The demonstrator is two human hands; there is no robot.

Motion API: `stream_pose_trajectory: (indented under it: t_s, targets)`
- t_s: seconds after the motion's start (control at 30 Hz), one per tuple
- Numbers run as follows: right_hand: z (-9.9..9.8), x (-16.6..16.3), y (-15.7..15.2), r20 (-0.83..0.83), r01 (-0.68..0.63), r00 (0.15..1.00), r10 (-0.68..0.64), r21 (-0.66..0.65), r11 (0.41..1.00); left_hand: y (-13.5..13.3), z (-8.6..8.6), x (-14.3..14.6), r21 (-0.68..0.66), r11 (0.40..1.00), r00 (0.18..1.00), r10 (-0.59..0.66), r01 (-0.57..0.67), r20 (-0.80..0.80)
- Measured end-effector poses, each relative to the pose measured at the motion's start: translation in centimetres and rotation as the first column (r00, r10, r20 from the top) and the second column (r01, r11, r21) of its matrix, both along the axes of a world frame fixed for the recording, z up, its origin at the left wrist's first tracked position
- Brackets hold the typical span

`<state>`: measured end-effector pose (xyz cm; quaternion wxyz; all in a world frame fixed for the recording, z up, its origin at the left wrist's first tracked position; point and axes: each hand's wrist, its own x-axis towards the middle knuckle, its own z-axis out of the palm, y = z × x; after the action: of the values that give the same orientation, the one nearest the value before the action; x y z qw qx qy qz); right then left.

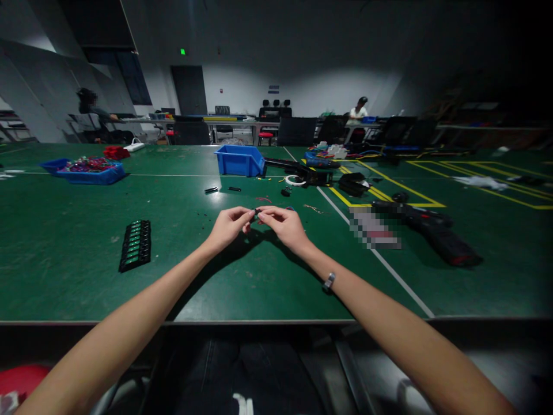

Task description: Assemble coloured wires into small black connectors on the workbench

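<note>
Both my arms reach out over a green table (64,248). My left hand (228,226) and my right hand (283,225) meet at the table's middle, fingertips pinched together on a small dark part (256,216) between them. The part is too small to name; a thin wire seems to run from it. A short red wire (262,199) lies just beyond the hands. A wristband (329,282) sits on my right wrist.
A black tray of small green parts (135,244) lies to the left. Further back stand a blue bin (239,159) and a blue tray of parts (88,170). A black power tool (432,230) and cables lie to the right. Two people sit far off.
</note>
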<state>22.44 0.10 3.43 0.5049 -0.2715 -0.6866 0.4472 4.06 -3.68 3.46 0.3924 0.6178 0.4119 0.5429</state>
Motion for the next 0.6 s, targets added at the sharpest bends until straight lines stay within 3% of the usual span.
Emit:
stream_pose_trajectory:
  t_s: [0.13,0.4,0.6]
  targets:
    - [0.05,0.18,-0.06,-0.025,-0.041,0.999,0.039,-0.06,0.997,0.1,0.18,-0.38,0.021,1.0,0.998,0.0,0.001,-0.06]
    - [-0.26,0.19,0.18,-0.105,-0.137,0.986,0.128,-0.091,0.986,0.42,-0.08,-0.56,0.008,1.0,0.999,-0.012,0.013,-0.033]
    - [-0.56,0.13,0.41,-0.111,-0.14,0.986,0.125,-0.138,0.98,0.23,-0.05,-0.52,0.037,0.999,0.996,-0.012,0.016,-0.092]
